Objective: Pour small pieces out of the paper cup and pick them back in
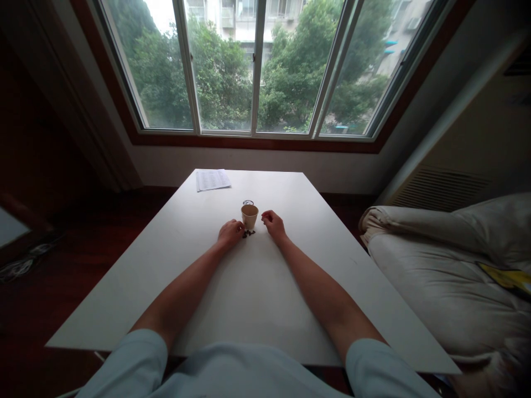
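Note:
A small tan paper cup (pixel 249 215) stands upright on the white table (pixel 265 287), with a few small dark objects (pixel 248 234) lying just in front of it. My left hand (pixel 230 231) rests on the table left of the cup, fingers curled and pinched near the dark objects. My right hand (pixel 272 222) sits right of the cup, fingers pinched on a tiny dark thing I cannot make out. A small dark ring-shaped item (pixel 248 202) lies just behind the cup.
A printed sheet of paper (pixel 213 179) lies at the table's far left corner. A white cushioned sofa (pixel 452 265) stands to the right of the table. A wide window (pixel 257 66) fills the far wall. Dark wooden floor lies to the left.

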### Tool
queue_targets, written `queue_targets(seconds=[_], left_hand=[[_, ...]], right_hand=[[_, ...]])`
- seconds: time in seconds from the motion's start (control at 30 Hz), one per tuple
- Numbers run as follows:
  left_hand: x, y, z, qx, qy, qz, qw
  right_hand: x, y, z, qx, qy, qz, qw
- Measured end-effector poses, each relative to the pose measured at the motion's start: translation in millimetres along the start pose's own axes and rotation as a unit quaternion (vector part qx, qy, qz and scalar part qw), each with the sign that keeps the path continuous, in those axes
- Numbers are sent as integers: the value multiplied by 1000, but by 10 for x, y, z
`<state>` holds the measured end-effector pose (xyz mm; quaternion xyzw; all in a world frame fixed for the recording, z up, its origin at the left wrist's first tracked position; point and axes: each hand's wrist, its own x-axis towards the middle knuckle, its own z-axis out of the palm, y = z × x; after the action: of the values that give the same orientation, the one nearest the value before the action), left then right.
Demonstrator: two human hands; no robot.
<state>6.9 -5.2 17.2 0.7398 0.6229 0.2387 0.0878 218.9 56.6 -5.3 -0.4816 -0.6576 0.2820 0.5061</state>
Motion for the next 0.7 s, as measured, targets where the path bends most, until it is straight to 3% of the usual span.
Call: queue_targets(seconds=[0.2, 0.43, 0.53, 0.7], left_hand=[[-5, 5, -14, 1, -5, -4, 1000], [-2, -7, -10, -1, -5, -2, 1000], [4, -16, 4, -5, -1, 3, 1000], [6, -28, 22, -7, 4, 6, 1000]], right_hand=[[111, 187, 13, 62, 65, 65, 994], [137, 275, 26, 109, 68, 125, 984], [112, 244, 12, 49, 54, 110, 991], [60, 161, -20, -149, 62, 0, 987]])
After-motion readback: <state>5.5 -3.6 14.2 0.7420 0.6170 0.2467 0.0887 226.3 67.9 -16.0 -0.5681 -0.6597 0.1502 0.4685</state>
